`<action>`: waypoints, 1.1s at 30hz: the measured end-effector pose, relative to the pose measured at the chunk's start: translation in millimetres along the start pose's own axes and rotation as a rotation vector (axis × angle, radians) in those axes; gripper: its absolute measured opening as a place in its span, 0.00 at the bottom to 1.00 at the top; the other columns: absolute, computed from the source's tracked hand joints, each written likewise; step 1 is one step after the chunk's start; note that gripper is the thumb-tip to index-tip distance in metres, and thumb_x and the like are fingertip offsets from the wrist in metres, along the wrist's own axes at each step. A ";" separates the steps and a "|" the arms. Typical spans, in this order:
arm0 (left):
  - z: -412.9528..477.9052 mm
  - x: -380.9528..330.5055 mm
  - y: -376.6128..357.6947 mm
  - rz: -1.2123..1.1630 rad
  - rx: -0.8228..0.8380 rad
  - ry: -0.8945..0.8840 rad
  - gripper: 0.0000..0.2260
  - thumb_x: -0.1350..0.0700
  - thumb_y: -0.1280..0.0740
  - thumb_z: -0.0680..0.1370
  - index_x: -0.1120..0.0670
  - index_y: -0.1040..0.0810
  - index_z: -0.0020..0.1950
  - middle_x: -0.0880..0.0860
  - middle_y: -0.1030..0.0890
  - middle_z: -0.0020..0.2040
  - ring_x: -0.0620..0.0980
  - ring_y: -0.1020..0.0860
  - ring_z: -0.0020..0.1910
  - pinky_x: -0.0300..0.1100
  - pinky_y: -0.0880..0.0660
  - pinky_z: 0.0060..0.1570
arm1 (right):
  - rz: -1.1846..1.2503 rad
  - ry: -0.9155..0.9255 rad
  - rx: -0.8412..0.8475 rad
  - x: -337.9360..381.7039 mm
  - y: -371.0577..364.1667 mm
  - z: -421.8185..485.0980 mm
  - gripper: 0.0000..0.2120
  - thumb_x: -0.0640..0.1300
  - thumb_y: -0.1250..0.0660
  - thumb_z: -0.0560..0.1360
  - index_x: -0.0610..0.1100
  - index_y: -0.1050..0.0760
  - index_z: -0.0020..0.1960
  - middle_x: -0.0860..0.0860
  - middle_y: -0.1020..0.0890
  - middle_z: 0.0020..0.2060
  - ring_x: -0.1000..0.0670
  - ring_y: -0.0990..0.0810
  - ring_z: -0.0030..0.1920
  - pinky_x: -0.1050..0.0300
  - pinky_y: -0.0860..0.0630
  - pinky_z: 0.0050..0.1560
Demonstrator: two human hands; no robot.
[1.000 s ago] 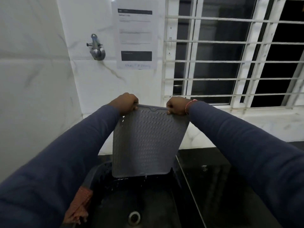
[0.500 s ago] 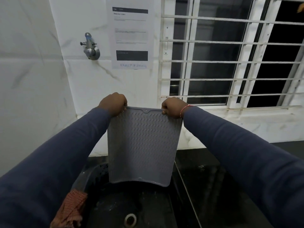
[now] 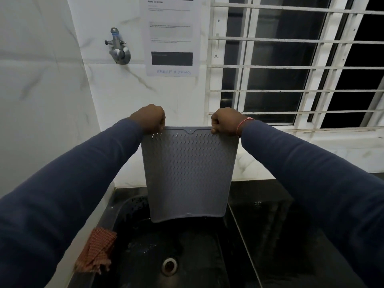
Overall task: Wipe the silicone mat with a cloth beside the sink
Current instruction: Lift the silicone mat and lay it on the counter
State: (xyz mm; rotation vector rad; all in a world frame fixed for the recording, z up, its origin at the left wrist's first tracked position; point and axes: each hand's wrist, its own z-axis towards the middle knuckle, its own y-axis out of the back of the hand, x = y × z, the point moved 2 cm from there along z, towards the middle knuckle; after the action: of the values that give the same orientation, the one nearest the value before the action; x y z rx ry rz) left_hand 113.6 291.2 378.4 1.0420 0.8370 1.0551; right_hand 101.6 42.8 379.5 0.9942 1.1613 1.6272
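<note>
Hanging long axis vertical above the black sink [image 3: 187, 246], the grey silicone mat [image 3: 188, 173] is pinched at its top corners by left hand [image 3: 149, 118] and right hand [image 3: 225, 121]; checked cloth [image 3: 97, 250] drapes the sink's left rim.

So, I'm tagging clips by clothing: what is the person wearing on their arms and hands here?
Both arms are covered by long dark navy-blue fabric sleeves, the left sleeve and the right sleeve, each reaching the wrist. The left hand and right hand are bare, without gloves. A thin red-orange thread band circles the right wrist; no watch shows.
</note>
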 end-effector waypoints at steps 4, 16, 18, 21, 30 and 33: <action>-12.1 4.1 -25.2 -0.098 -0.117 0.059 0.04 0.61 0.32 0.71 0.53 0.18 0.41 0.55 0.18 0.41 0.57 0.20 0.43 0.45 0.23 0.44 | 0.045 -0.029 -0.222 -2.7 -28.7 -14.8 0.04 0.39 0.34 0.75 0.44 0.21 0.45 0.51 0.20 0.40 0.47 0.22 0.46 0.54 0.28 0.47; -38.9 8.9 -88.5 -0.209 -0.193 0.241 0.06 0.59 0.34 0.71 0.57 0.18 0.42 0.58 0.18 0.43 0.61 0.20 0.44 0.51 0.22 0.47 | 0.343 -0.154 -0.165 0.9 -104.3 -36.8 0.05 0.39 0.30 0.71 0.45 0.16 0.39 0.51 0.16 0.37 0.52 0.21 0.40 0.59 0.26 0.45; -41.9 12.3 -94.0 -0.202 -0.149 0.233 0.05 0.60 0.34 0.71 0.57 0.18 0.40 0.58 0.18 0.40 0.61 0.20 0.42 0.50 0.21 0.44 | 0.327 -0.110 -0.072 6.8 -113.0 -39.0 0.06 0.38 0.30 0.71 0.45 0.16 0.38 0.50 0.15 0.37 0.50 0.19 0.42 0.55 0.22 0.49; -45.4 17.0 -98.4 -0.187 -0.160 0.268 0.06 0.61 0.35 0.71 0.57 0.18 0.39 0.57 0.18 0.40 0.59 0.20 0.41 0.49 0.21 0.44 | 0.363 -0.111 -0.096 12.1 -121.0 -44.9 0.09 0.37 0.33 0.70 0.46 0.16 0.37 0.50 0.15 0.38 0.49 0.18 0.43 0.55 0.22 0.51; -48.9 17.4 -116.6 -0.208 -0.059 0.240 0.05 0.59 0.33 0.72 0.57 0.18 0.41 0.56 0.18 0.39 0.59 0.20 0.41 0.46 0.24 0.39 | 0.434 -0.097 -0.095 -5.3 -124.5 -64.3 0.07 0.35 0.32 0.72 0.42 0.15 0.42 0.50 0.15 0.39 0.53 0.20 0.41 0.68 0.26 0.46; -42.0 -2.7 -105.3 -0.169 0.011 0.157 0.04 0.58 0.31 0.71 0.53 0.17 0.41 0.55 0.18 0.42 0.58 0.21 0.44 0.45 0.26 0.41 | 0.499 -0.140 -0.111 -20.4 -120.5 -88.3 0.05 0.37 0.31 0.74 0.44 0.19 0.41 0.55 0.20 0.36 0.62 0.26 0.36 0.73 0.33 0.38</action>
State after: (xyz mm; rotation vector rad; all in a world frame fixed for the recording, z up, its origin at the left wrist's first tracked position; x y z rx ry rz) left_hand 103.2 284.7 265.7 0.8885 1.0406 0.9976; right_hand 49.4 21.8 239.6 1.3759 0.7535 1.9433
